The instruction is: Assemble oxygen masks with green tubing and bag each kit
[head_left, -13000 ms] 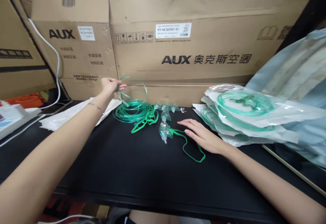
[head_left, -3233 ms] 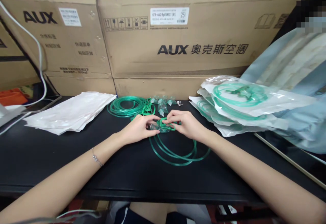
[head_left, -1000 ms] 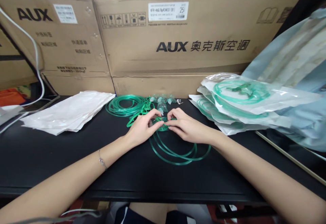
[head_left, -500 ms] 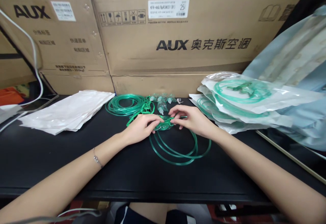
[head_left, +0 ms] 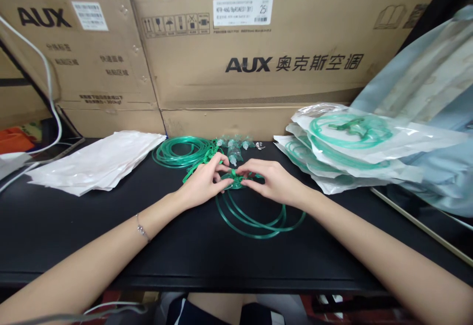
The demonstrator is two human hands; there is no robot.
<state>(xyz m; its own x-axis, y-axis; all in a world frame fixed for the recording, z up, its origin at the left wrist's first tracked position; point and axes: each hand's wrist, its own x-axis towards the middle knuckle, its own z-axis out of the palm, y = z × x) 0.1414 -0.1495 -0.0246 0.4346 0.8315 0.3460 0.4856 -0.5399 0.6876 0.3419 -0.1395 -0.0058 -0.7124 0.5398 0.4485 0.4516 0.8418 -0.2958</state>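
A clear green oxygen mask (head_left: 236,184) lies on the black table between my hands. Its green elastic strap (head_left: 233,172) is bunched at the top, and coils of green tubing (head_left: 258,237) spread in front of it. My left hand (head_left: 202,181) is curled at the mask's left side, thumb and forefinger at the strap; the exact grip is partly hidden. From the right, my right hand (head_left: 275,181) pinches the strap with thumb and fingers. Just behind are several small clear mask parts with pale connectors (head_left: 232,153).
A coil of green tubing (head_left: 177,152) with loose green straps (head_left: 192,171) lies left of centre. White pouches (head_left: 99,162) are stacked on the left. Bagged mask sets (head_left: 354,140) are piled on the right. Large cardboard boxes (head_left: 254,86) stand along the back.
My left fingers have lifted and bent above the strap. My right hand has shifted slightly left, its fingers closing nearer the left hand. The strap is now bunched more tightly between them.
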